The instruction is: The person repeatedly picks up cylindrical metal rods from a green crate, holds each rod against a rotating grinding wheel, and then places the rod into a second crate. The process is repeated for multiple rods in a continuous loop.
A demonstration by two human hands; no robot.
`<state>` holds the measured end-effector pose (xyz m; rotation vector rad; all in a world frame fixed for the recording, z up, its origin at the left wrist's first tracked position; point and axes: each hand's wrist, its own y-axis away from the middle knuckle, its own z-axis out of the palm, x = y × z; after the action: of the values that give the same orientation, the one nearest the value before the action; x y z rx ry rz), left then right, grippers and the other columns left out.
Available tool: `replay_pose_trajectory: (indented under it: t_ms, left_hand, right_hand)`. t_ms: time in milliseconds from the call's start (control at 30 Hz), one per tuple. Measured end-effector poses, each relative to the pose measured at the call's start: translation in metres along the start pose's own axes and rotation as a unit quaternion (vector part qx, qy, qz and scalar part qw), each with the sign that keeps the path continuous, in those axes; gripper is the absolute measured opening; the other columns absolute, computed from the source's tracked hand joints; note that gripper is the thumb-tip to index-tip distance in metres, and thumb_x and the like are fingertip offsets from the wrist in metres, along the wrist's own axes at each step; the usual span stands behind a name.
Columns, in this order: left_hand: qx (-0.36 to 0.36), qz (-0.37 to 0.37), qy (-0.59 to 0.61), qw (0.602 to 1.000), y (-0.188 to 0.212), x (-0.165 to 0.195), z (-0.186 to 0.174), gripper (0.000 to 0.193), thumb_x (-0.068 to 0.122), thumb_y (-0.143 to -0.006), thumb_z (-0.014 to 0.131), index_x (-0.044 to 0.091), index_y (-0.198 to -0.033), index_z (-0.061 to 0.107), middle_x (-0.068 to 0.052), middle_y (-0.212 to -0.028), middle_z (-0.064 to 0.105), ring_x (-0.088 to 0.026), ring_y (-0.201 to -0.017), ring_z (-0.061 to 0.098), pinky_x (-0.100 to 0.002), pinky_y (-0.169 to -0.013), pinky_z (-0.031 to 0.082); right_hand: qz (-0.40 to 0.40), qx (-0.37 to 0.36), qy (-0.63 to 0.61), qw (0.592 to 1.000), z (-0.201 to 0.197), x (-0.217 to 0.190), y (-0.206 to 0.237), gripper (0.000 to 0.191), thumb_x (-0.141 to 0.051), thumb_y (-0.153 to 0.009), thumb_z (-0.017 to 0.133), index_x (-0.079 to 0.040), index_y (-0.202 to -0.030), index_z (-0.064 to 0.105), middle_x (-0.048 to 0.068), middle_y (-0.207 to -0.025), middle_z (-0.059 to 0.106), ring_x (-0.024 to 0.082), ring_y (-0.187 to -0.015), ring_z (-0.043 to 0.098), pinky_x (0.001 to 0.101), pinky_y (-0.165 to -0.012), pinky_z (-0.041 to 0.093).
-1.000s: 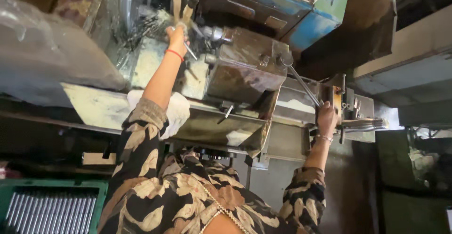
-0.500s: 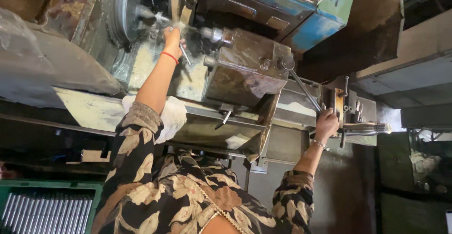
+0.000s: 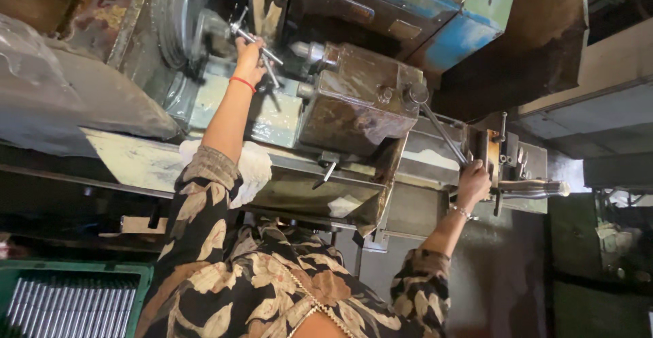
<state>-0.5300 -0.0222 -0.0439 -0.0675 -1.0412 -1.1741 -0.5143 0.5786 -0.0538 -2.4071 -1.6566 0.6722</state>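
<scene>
I stand at an old metal lathe-type machine (image 3: 354,100) with a brown, oily carriage box. My left hand (image 3: 249,51), a red thread at its wrist, is closed around a thin metal cross-handle (image 3: 262,42) beside the round grey chuck (image 3: 180,22). At the machine's right end, my right hand (image 3: 473,183), which wears a bead bracelet, grips the end of a long steel lever (image 3: 441,130) that runs up to a pivot on the box. Both sleeves are a dark leaf-print fabric.
A white rag (image 3: 253,168) lies on the machine's front rail. A green crate (image 3: 81,273) of several shiny metal rods sits at lower left. A chrome bar (image 3: 534,188) sticks out right of the lever. A blue machine housing (image 3: 469,28) stands above.
My left hand has crept slightly toward the chuck along the cross-handle. My right hand has dipped a little with the lever, and the view has shifted slightly.
</scene>
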Motion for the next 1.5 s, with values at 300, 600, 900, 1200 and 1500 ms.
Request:
replay_pose_trajectory:
  t_ms: [300,600,900,1200,1500]
  left_hand:
    - [-0.118,0.087,0.076,0.986,-0.001,-0.004,0.021,0.041,-0.002,-0.09,0.071,0.017,-0.116,0.046,-0.006,-0.103,0.062,-0.025,-0.089,0.068,-0.054,-0.069,0.054]
    - [-0.05,0.023,0.088,0.995,0.003,0.006,0.021,0.05,0.001,-0.086,0.075,0.024,-0.113,0.039,-0.004,-0.103,0.054,-0.023,-0.091,0.061,-0.079,-0.094,0.046]
    - [-0.01,0.079,0.166,0.983,-0.01,0.004,-0.002,0.057,-0.004,-0.082,0.072,0.026,-0.116,0.038,-0.004,-0.12,0.053,-0.026,-0.106,0.061,-0.071,-0.095,0.044]
    - [-0.041,0.079,0.268,0.959,-0.002,0.009,0.0,0.07,-0.006,-0.084,0.073,0.03,-0.132,0.036,-0.005,-0.129,0.049,-0.028,-0.115,0.054,-0.065,-0.104,0.045]
    - [-0.056,0.098,0.28,0.953,0.004,0.01,0.001,0.078,-0.003,-0.084,0.074,0.031,-0.139,0.032,-0.005,-0.148,0.038,-0.036,-0.139,0.039,-0.075,-0.115,0.027]
  right_hand:
    - [-0.057,0.103,-0.076,0.99,0.009,-0.007,-0.012,0.051,-0.037,-0.107,0.047,-0.001,-0.084,0.075,0.027,-0.073,0.067,0.048,-0.069,0.066,0.0593,-0.063,0.05]
    - [-0.043,0.132,-0.062,0.988,0.015,-0.011,-0.013,0.055,-0.04,-0.11,0.046,0.0,-0.082,0.073,0.026,-0.072,0.066,0.05,-0.068,0.063,0.0603,-0.061,0.048]
    - [-0.047,0.12,-0.083,0.988,0.01,-0.015,-0.012,0.053,-0.037,-0.108,0.044,-0.001,-0.083,0.074,0.024,-0.073,0.068,0.048,-0.068,0.065,0.0599,-0.064,0.049]
    - [-0.009,-0.018,0.045,0.999,-0.004,-0.002,0.015,0.064,-0.048,-0.111,0.045,0.003,-0.087,0.076,0.032,-0.085,0.068,0.054,-0.083,0.067,0.0603,-0.085,0.052]
    - [-0.028,-0.026,0.013,0.999,-0.012,0.012,0.033,0.051,-0.041,-0.111,0.044,-0.004,-0.1,0.077,0.03,-0.086,0.07,0.052,-0.082,0.067,0.0618,-0.075,0.051]
